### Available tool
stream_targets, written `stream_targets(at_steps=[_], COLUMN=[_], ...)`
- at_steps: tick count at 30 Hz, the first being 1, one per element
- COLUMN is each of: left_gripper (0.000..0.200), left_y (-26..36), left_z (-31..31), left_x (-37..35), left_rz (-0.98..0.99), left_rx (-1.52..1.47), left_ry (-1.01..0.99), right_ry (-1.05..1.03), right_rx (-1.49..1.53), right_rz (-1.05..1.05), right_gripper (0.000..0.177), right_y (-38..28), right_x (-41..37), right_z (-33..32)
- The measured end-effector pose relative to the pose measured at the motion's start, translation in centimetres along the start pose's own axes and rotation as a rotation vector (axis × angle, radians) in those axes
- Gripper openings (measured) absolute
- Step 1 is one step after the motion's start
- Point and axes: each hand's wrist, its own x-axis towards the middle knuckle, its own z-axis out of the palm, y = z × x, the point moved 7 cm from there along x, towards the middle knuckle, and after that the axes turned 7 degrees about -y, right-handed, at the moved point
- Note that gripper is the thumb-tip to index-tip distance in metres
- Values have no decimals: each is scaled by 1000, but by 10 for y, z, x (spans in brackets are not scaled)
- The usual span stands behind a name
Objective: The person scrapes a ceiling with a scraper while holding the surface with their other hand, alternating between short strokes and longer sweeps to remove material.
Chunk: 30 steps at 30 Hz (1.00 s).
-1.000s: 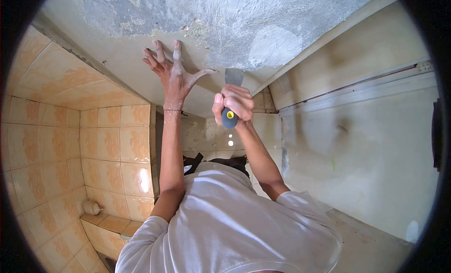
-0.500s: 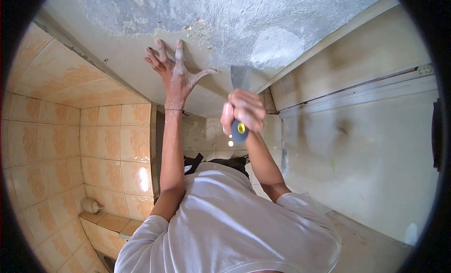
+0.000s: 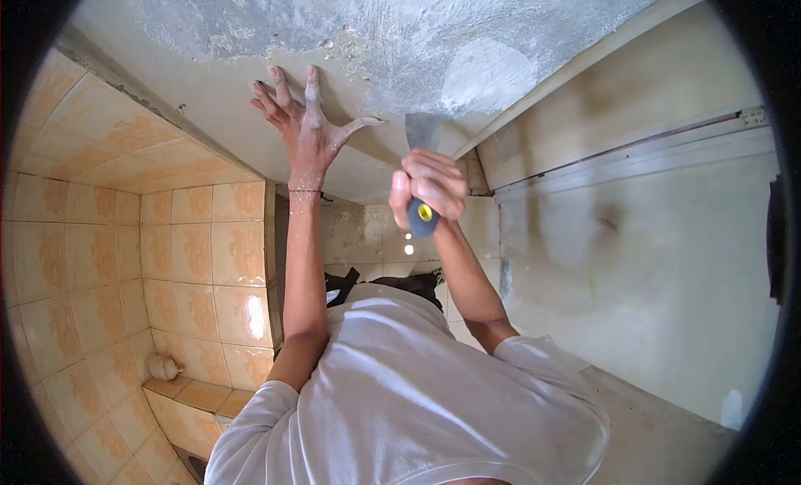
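Observation:
My left hand (image 3: 309, 134) lies with its fingers spread against the wall (image 3: 217, 88), just below the rough grey patch. Pale dust covers its fingers and forearm. To its right, my right hand (image 3: 430, 184) is wrapped round the scraper (image 3: 424, 218), whose dark handle end has a yellow centre. The wide metal blade points up at the wall, near the lower edge of the grey patch (image 3: 392, 51). A lighter smooth area (image 3: 490, 74) shows in the patch, above and right of the blade.
Orange-patterned tiles (image 3: 238, 247) cover the wall at the left, with a tiled ledge (image 3: 200, 395) and a round object (image 3: 163, 367) on it. A wooden strip (image 3: 584, 61) edges the wall. A pale panel (image 3: 651, 276) stands at the right.
My right hand and the scraper have shifted slightly up and left in view. The left hand and the wall have also shifted slightly, while the left hand stays spread on the wall.

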Motion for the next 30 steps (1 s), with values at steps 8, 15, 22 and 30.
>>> stream_targets(at_steps=[8, 15, 22, 30], left_gripper=[120, 125, 125, 124], left_y=[5, 5, 5, 7], left_z=[-3, -3, -3, -4], left_x=[-2, 1, 0, 1], left_rz=[10, 16, 29, 29], left_rx=[-2, -5, 6, 3], left_ry=[13, 21, 20, 34], right_ry=[-24, -108, -26, 49], right_rx=[-1, -28, 3, 74], right_rz=[19, 10, -11, -38], right_gripper=[37, 36, 37, 39], right_y=[-2, 6, -3, -16], right_x=[-11, -10, 5, 10], right_z=[2, 4, -6, -3])
